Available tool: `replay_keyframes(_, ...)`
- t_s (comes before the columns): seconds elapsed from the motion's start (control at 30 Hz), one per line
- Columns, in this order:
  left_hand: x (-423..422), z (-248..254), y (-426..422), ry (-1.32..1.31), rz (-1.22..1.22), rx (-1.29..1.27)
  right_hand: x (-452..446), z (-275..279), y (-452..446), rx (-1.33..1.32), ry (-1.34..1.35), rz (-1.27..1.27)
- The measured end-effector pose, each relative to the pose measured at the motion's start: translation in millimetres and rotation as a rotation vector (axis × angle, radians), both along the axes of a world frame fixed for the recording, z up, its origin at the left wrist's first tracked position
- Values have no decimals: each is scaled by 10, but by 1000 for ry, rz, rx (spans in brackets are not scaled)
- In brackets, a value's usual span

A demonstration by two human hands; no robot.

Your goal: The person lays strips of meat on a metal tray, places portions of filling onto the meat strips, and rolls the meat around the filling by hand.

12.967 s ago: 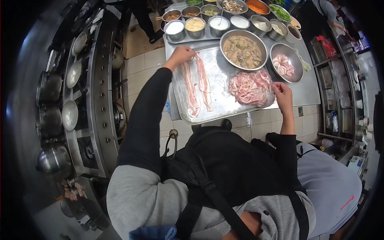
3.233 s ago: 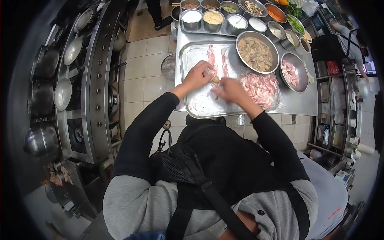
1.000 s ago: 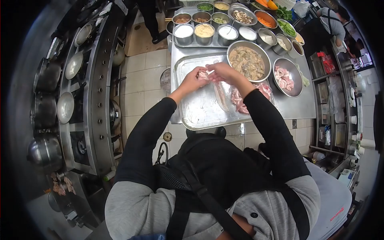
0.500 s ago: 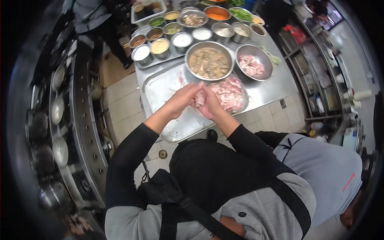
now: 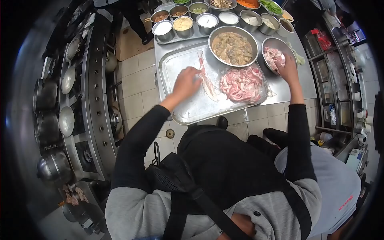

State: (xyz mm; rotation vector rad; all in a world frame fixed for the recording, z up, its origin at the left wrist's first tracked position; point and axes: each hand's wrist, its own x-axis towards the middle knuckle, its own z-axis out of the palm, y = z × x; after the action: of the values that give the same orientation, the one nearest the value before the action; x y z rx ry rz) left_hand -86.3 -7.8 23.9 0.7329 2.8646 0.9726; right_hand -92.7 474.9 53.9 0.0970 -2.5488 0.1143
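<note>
My left hand [image 5: 187, 85] is over the metal tray [image 5: 170, 72], fingers apart and bent, the fingertips at the edge of a long, thin slice of raw meat [image 5: 207, 82]. That slice lies flat on the tray. My right hand [image 5: 289, 70] reaches into a steel bowl [image 5: 276, 41] at the right, its fingers curled about a rolled meat slice [image 5: 283, 61]; the fingertips are partly hidden. Other pale pink meat rolls [image 5: 273, 55] lie in this bowl. A heap of raw meat slices [image 5: 243, 85] on clear plastic sits at the tray's right side.
Behind the tray stands a large bowl of pieces in brownish liquid [image 5: 235, 49]. Several small metal tubs, including a yellow-filled tub [image 5: 183, 24], line the back. A stove [image 5: 94, 100] runs along the left. A person in a grey top [image 5: 332, 180] is close at my right.
My hands have parted from around the meat roll. The right went to the bowl with it, the left moved over the tray beside a flat slice now in view. The camera view shifted.
</note>
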Motion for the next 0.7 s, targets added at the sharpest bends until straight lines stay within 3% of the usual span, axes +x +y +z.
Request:
replay_keyframes(0.07,283,-133,96,177,-17,-91,114,200,-497,-555,-251,-8)
replay_keyframes(0.1,431,-198,148,196,-16,-116,244,252,-823,-692,-291,40)
replay_keyframes(0.17,578,-227,210,182,-27,-137,494,94,-1340,-723,-415,256)
replay_keyframes(0.23,642,-187,170,119,-44,-137,682,115,-1805,-591,-556,345)
replay_keyframes(0.4,681,-103,88,144,-318,-47,549,-221,-2352,-343,-635,87)
replay_keyframes(0.5,577,65,79,9,-330,42,405,-383,-2286,-362,-508,194)
replay_keyframes(0.53,525,110,80,-82,-292,157,368,-257,-2210,-447,-485,246)
replay_keyframes(0.63,273,320,213,-364,-190,488,215,61,-1815,-962,-800,346)
replay_keyframes(0.7,99,685,434,-556,-149,672,230,647,-1720,-1129,-828,527)
